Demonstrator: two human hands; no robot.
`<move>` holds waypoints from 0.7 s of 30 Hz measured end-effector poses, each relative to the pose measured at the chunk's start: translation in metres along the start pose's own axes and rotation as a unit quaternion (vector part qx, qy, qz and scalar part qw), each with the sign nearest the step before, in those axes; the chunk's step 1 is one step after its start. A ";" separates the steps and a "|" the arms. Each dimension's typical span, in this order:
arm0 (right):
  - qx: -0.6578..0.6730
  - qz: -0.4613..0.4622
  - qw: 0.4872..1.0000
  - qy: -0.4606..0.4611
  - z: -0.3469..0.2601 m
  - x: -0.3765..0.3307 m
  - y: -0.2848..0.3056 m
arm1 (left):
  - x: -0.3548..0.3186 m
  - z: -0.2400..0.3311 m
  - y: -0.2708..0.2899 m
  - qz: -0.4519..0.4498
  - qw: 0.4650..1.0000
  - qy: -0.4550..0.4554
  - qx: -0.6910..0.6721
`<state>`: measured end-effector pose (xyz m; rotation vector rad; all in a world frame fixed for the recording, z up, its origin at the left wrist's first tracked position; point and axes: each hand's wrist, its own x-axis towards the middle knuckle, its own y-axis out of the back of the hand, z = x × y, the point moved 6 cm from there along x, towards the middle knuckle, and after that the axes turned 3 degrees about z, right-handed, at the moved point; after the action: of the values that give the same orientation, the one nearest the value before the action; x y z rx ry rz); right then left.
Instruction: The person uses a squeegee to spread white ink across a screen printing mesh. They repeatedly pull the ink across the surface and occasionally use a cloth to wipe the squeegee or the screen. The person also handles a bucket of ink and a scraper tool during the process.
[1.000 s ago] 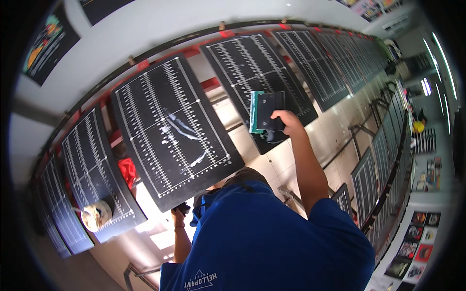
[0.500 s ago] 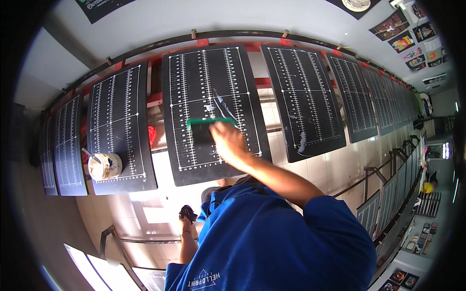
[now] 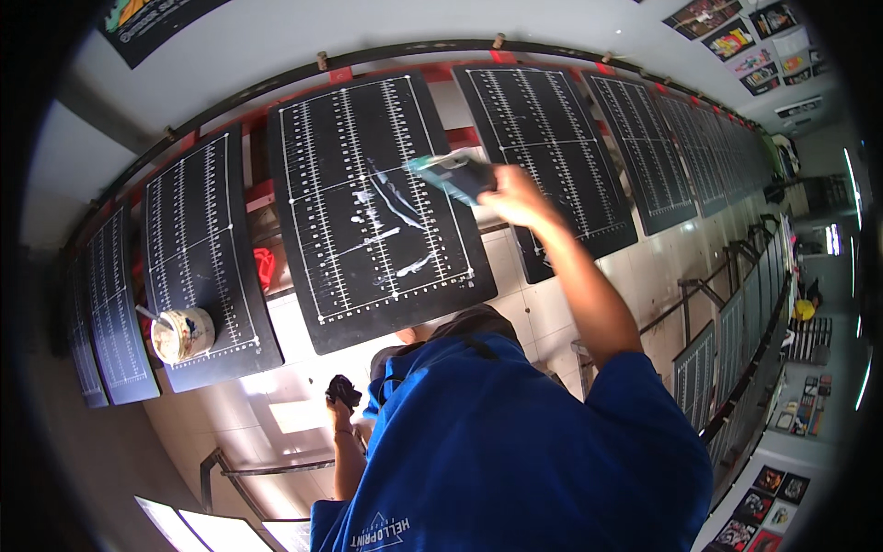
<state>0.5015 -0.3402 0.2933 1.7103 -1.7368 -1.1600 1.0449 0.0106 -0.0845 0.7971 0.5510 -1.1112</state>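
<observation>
My right hand (image 3: 515,196) grips a dark, flat squeegee (image 3: 457,175) with a green edge, blurred by motion. It is held up over the right side of a black printing board (image 3: 368,317) marked with white rulers and lines. Streaks of white paste (image 3: 414,267) lie across the middle and lower part of that board. Down by my left side, beyond the board's near edge, my left hand (image 3: 341,416) is closed on a crumpled black cloth-like thing (image 3: 343,391); its exact kind cannot be made out.
On the board to the left stands an open tub (image 3: 184,335) of whitish paste with a stick in it. More black boards (image 3: 556,138) run along a red-and-black rack. A red thing (image 3: 264,268) shows between two boards. Metal frames (image 3: 713,299) with further boards stand behind on the right.
The squeegee has been lifted off the board's lower middle and carried up to the right, tilting. White streaks now show where it was. The whole view has shifted slightly.
</observation>
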 end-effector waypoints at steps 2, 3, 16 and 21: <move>0.052 0.063 0.996 -0.037 0.048 -0.017 0.048 | 0.008 -0.005 0.008 0.009 1.000 -0.018 -0.010; 0.013 0.135 0.990 -0.029 0.103 -0.023 0.071 | 0.017 -0.002 -0.001 -0.019 0.999 -0.026 -0.005; -0.310 0.268 0.897 -0.169 0.122 -0.119 -0.035 | 0.037 0.045 -0.009 -0.060 0.988 -0.011 0.140; -0.192 0.198 0.948 -0.161 0.043 -0.127 -0.052 | 0.053 0.049 -0.034 -0.106 0.985 -0.012 0.138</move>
<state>0.5156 -0.2018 0.2590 0.9295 -1.7770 -1.5167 1.0321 -0.0657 -0.1038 0.9799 0.4743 -1.4117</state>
